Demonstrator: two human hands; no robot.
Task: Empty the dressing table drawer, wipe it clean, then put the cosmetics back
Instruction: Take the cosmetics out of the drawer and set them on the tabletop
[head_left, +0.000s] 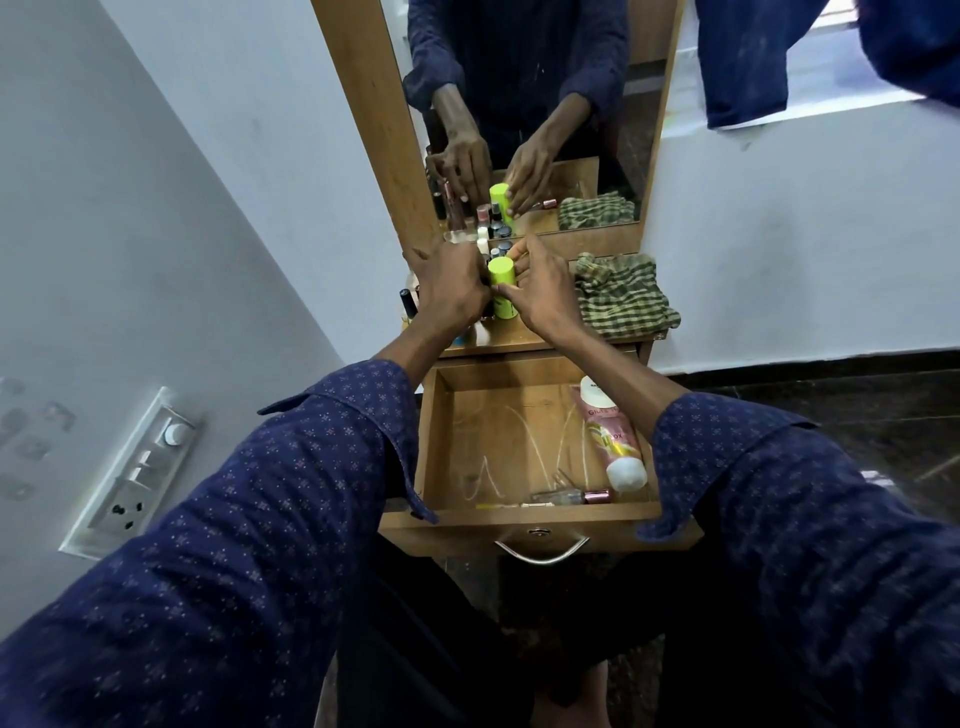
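A lime-green bottle (503, 288) stands upright on the dressing table top (524, 338), among several small cosmetics (496, 244). My right hand (543, 293) wraps around its right side. My left hand (452, 288) is on the bottle's left, fingers pointing down onto the small bottles; the mirror shows them fairly straight. Below, the wooden drawer (519, 512) is pulled open. A pink tube with a white cap (610, 431) lies along its right wall. A clear vial with a pink cap (561, 498) lies at its front. Pale smear marks cross the drawer floor.
A green checked cloth (621, 296) lies crumpled on the table's right side. A dark nail polish bottle (409, 304) stands at the left edge. The mirror (519, 78) rises behind. A switchboard (135, 467) is on the left wall. The drawer's metal handle (540, 553) faces me.
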